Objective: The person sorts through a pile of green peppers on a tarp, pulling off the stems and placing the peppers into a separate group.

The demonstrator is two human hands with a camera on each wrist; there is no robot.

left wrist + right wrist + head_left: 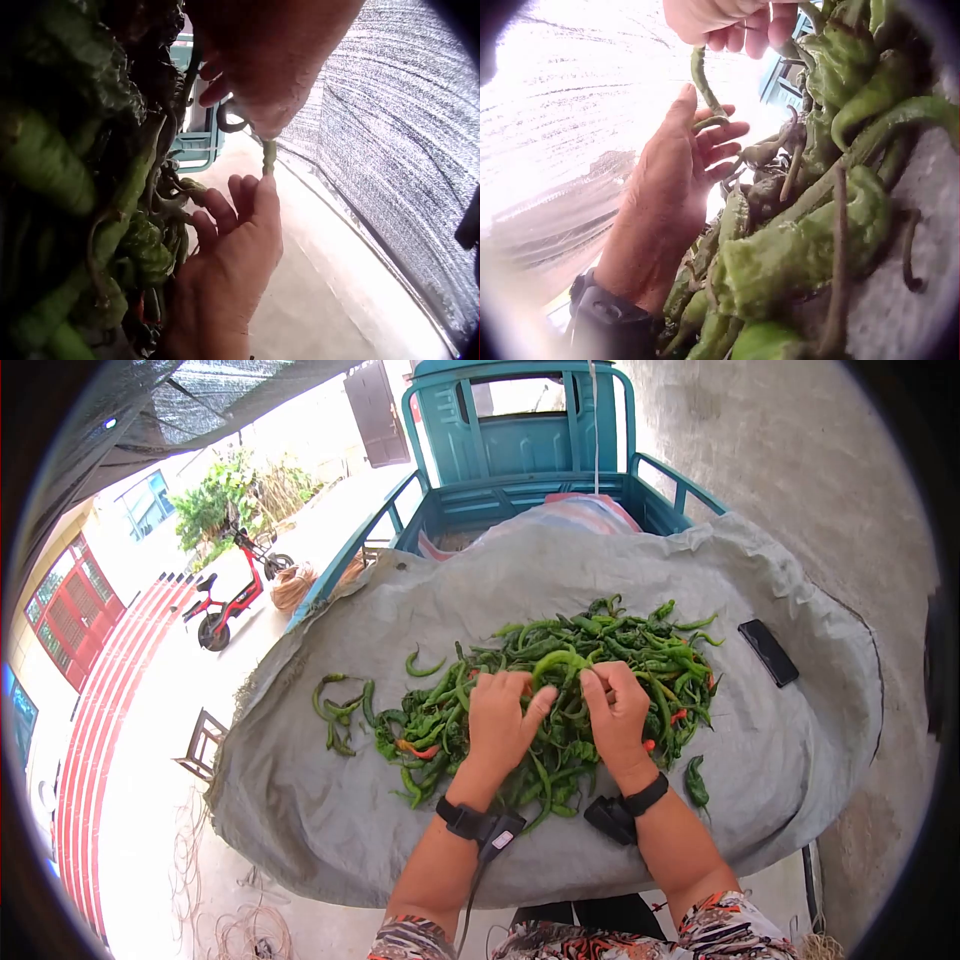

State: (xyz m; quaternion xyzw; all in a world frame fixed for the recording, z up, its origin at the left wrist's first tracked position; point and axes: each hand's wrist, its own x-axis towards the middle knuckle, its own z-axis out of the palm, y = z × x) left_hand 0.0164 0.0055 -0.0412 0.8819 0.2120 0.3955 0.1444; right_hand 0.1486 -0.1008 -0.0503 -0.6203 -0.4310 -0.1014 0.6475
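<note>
A thin, curved green pepper [562,659] [700,75] spans the two hands above a heap of green peppers [590,635]. My right hand [620,720] [720,19] pinches one end between thumb and forefinger. At the other end, my left hand [500,725] [664,184] has its fingers loosely curled round the pepper, with the thumb apart from them. Seen from the left wrist, a short length of the pepper [268,157] shows between the left hand [281,60] above and the right hand [229,270] below. Some red peppers [420,751] lie in the heap.
Grey cloth [330,800] lies under the heap, with a black phone [769,652] at its right and a single pepper [696,781] near the right forearm. Behind stands a teal cart bed [470,505] holding a striped sheet [590,515]. A wall [800,470] rises at right.
</note>
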